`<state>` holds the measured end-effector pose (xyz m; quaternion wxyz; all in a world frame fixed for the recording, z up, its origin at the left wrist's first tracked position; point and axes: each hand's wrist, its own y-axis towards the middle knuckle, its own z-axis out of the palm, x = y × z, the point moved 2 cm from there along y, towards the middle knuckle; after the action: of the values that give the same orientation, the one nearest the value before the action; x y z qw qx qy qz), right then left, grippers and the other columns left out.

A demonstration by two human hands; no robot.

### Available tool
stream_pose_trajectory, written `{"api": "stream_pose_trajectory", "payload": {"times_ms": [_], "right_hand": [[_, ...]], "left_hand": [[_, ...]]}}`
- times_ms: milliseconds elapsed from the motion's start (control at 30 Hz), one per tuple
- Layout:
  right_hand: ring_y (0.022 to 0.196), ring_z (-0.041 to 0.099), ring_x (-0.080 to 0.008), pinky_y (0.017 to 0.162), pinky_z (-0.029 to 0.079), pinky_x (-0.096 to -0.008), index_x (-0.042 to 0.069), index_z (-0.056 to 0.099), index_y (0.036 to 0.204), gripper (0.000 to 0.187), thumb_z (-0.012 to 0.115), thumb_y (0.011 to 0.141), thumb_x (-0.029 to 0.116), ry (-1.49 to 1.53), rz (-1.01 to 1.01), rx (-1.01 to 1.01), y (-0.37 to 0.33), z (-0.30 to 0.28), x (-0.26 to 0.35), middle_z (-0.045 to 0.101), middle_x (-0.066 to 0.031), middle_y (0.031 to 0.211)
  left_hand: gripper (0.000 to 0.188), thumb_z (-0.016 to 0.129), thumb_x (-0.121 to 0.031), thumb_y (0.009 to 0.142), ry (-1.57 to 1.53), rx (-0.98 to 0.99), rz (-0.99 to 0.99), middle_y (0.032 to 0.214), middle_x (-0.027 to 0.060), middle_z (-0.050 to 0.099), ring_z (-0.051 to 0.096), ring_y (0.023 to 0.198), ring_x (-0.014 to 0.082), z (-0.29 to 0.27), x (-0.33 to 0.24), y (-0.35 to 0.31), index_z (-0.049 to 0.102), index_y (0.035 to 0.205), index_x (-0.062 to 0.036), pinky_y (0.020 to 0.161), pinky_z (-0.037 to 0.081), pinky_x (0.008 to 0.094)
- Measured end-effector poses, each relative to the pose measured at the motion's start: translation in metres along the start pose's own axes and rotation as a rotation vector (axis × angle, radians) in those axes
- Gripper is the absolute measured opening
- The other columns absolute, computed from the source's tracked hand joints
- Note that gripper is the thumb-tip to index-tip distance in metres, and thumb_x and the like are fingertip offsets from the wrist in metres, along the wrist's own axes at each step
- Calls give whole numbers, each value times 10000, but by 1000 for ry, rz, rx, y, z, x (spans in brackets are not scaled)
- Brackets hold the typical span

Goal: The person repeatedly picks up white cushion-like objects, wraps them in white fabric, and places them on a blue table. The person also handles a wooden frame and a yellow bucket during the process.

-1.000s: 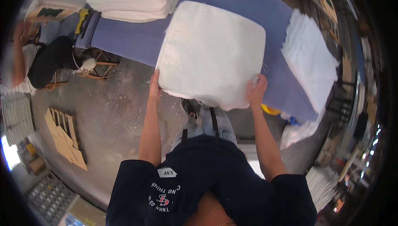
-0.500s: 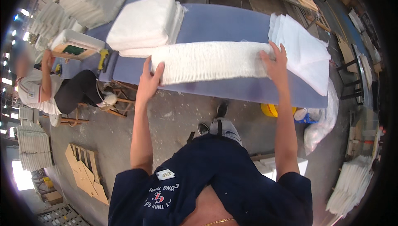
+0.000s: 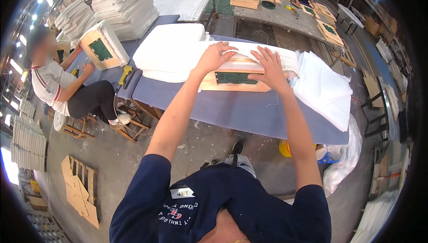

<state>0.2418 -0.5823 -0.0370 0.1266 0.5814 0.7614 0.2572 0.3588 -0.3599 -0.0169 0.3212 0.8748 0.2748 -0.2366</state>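
A padded wooden frame (image 3: 209,81) with green webbing (image 3: 237,78) in its opening rests on the blue-grey table, its wooden side facing me. White ribbed fabric (image 3: 285,58) drapes over its top, the front edge slightly rumpled between my hands. My left hand (image 3: 216,57) is bent over that edge at the frame's upper left, fingers closed on the fabric. My right hand (image 3: 271,70) lies to its right with fingers spread over the fabric edge, and its thumb stretches across the front near the webbing. The fabric under my fingertips is partly hidden.
White padded pieces (image 3: 171,49) lie left of the frame, and folded white sheets (image 3: 325,87) at the right table end. A yellow tool (image 3: 125,74) sits near a seated person (image 3: 67,82) handling another frame (image 3: 101,49). A yellow bucket (image 3: 285,148) stands below the table.
My hands have moved closer together, from the ends of the ribbed fabric to its front edge. The frame's wooden side and webbing now show. The seated person's frame is tilted more upright.
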Motion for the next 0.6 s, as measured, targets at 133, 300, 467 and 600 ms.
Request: {"api": "stream_pose_trajectory", "payload": {"times_ms": [133, 300, 467, 600], "right_hand": [[1340, 422, -295, 1141, 206, -543, 200, 597, 1287, 485, 696, 842, 364, 166, 97, -109, 8, 14, -27, 536, -62, 1385], [1192, 559, -299, 1093, 323, -482, 150, 682, 1151, 310, 687, 856, 246, 292, 159, -165, 27, 12, -26, 666, -87, 1190], [1029, 608, -343, 962, 446, -409, 90, 699, 1092, 278, 683, 846, 220, 321, 186, -188, 25, 8, -34, 687, -111, 1110], [1021, 608, -299, 908, 466, -407, 79, 683, 1075, 275, 703, 818, 175, 309, 30, -285, 28, -12, -19, 676, -83, 1085]], "left_hand": [[328, 629, -371, 924, -63, 82, -211, 1002, 188, 711, 677, 961, 308, -4, -9, 15, 722, 1106, -114, 843, 504, 373], [388, 593, -446, 930, 78, -8, -240, 832, 163, 710, 678, 775, 315, -13, -6, 24, 730, 1068, -112, 734, 509, 393], [399, 555, -464, 939, 273, -94, -217, 804, 197, 686, 654, 748, 378, -5, -11, 26, 727, 1030, -115, 701, 506, 444], [387, 546, -462, 941, 320, -144, -150, 773, 199, 672, 650, 755, 394, -2, -14, 21, 695, 956, -105, 677, 502, 477]]}}
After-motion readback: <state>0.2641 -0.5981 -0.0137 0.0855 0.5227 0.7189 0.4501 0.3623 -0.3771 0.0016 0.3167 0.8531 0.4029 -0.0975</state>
